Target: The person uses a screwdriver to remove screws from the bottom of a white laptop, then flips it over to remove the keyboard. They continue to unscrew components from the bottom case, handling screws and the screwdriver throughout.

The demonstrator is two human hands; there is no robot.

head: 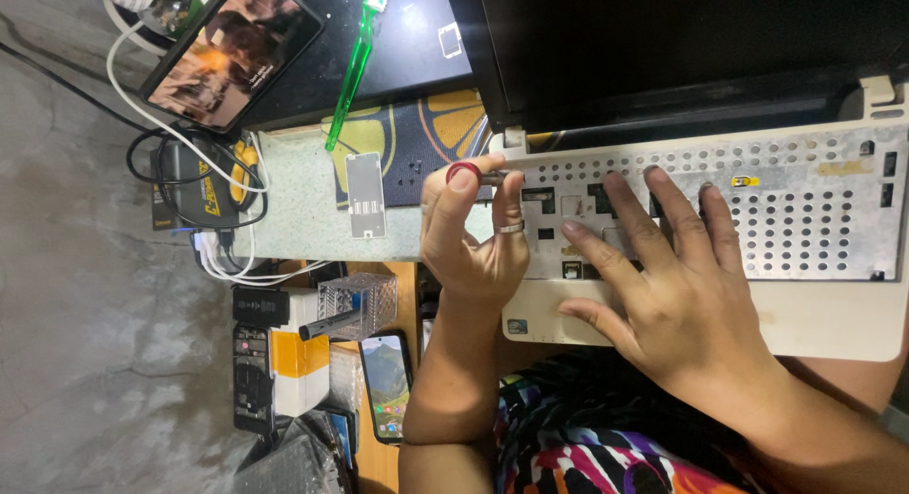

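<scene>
Head camera is looking down on a white laptop (833, 328) with its keyboard removed, the perforated metal plate (805, 210) under the keys lying exposed and the dark screen (682, 40) standing open behind it. The left hand (478, 234) is gripping a small screwdriver (473, 175) with a red cap, fingers curled around its shaft, the tip pointing at the plate's left end; a ring is showing on one finger. The right hand (663, 286) is lying open and flat, fingers spread across the plate and pressing on the laptop's base, holding nothing.

Just left of the laptop, a small grey rectangular part (365, 194) is lying on a speckled work surface (294, 210), with a green toothbrush (354, 68) resting above it. Further left, a tablet (232, 49) is showing a video, and a white cable (161, 115) is looping beside it near a black charger (204, 186). Below that, a phone (387, 385) with a lit screen is lying on a wooden table (379, 461), near a clear mesh holder (360, 305) and a black pen-like tool (327, 326).
</scene>
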